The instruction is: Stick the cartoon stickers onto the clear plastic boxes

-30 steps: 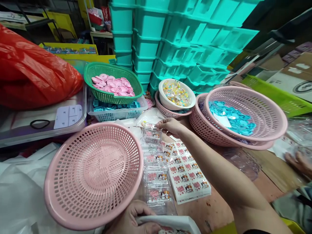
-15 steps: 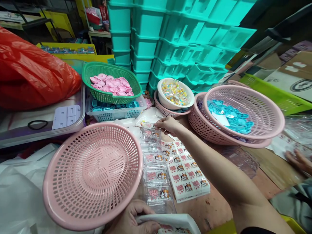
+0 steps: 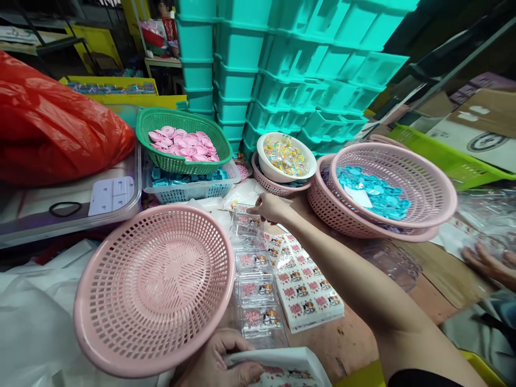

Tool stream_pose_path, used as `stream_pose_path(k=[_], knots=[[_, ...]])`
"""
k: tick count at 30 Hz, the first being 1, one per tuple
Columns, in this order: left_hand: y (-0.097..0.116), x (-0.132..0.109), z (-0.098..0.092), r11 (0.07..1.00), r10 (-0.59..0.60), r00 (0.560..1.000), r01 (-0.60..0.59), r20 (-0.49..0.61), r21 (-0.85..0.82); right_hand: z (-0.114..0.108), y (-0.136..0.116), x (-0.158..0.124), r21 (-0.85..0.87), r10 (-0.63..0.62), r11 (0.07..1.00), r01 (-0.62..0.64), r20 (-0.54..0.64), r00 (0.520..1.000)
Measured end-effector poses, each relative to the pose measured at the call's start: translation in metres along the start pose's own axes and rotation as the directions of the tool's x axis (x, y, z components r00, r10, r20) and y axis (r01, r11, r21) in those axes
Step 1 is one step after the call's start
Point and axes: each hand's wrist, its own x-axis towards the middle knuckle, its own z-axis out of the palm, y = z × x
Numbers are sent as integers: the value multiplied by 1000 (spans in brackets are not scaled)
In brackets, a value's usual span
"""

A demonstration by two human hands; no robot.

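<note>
A tall stack of turquoise bins (image 3: 236,80) rises at 12 o'clock, with a wide pink basket (image 3: 171,277) at 8. From the centre toward 6 o'clock runs a row of clear cases (image 3: 253,289), several bearing a label with pink lettering and cartoon animals. Matching printed sheets (image 3: 308,285) lie just beside the row, at 5. The left hand (image 3: 228,357), at 6 o'clock, grips a label sheet (image 3: 284,373), thumb on top. The right hand (image 3: 271,208), at the centre, has its fingers bunched at the row's farthest case (image 3: 243,208); whether they pinch anything, or touch the case, I cannot tell.

The step in hand looks like settling a label on that far case. The next move, I judge, calls for flat, even pressure with the right fingertips, the left keeping its sheet clear of the row's near end.
</note>
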Motion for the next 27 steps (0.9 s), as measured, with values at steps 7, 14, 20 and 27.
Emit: stream_pose_path(k=[7,14,20,27], knots=[[25,-7,-3,980,182,983,-179,-29,86,-19,15,-93,-114,-289,956,270,-209,934],[47,-13,6,979,159,987,-157,-3,128,21,65,-250,22,-465,876,481,303,832],[60,-26,17,985,173,973,-168,-151,44,32,97,-269,160,-302,948,275,180,936],[68,-43,31,943,291,952,-270,-89,195,46,95,-297,-124,-571,818,562,-57,819]])
